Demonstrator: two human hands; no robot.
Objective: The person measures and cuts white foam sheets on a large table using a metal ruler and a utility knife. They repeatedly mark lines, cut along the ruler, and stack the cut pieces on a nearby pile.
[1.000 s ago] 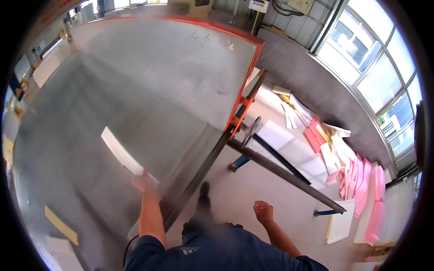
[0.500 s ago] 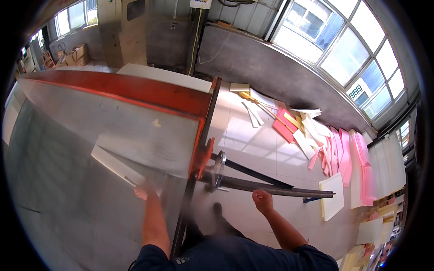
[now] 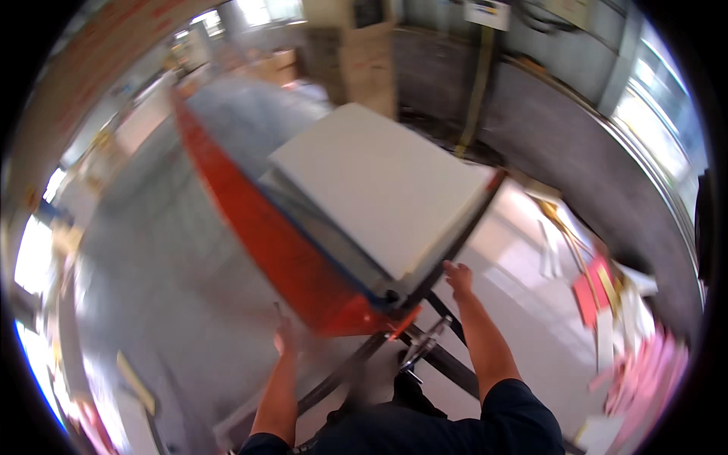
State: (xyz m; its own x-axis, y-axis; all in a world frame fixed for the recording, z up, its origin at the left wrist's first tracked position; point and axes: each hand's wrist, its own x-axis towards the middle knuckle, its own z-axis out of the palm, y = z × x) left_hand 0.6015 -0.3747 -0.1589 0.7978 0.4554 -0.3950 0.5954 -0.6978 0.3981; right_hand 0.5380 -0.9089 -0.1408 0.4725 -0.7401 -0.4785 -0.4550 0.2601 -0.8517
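Above the grey tabletop (image 3: 174,250) is my left hand (image 3: 283,338), smeared by motion. Its fingers look closed, and a thin upright shape sticks up from them that I cannot make out. My right hand (image 3: 458,279) is raised by the near right corner of a large off-white board (image 3: 379,178), beside the dark edge bar (image 3: 462,239). Its fingers are partly stretched out, with nothing seen in them. The board lies flat beyond a long red beam (image 3: 250,220) that crosses the table.
A metal clamp-like fitting (image 3: 426,341) and dark bars stand at the table's end near my body. Pink and white offcuts (image 3: 637,371) lie on the floor to the right. A grey wall (image 3: 561,129) runs behind. A pale yellow strip (image 3: 136,383) is at lower left.
My view has swung left, bringing the off-white board into full view. My left hand has left the white strip on the table. My right hand has come up beside the board, its fist loosened.
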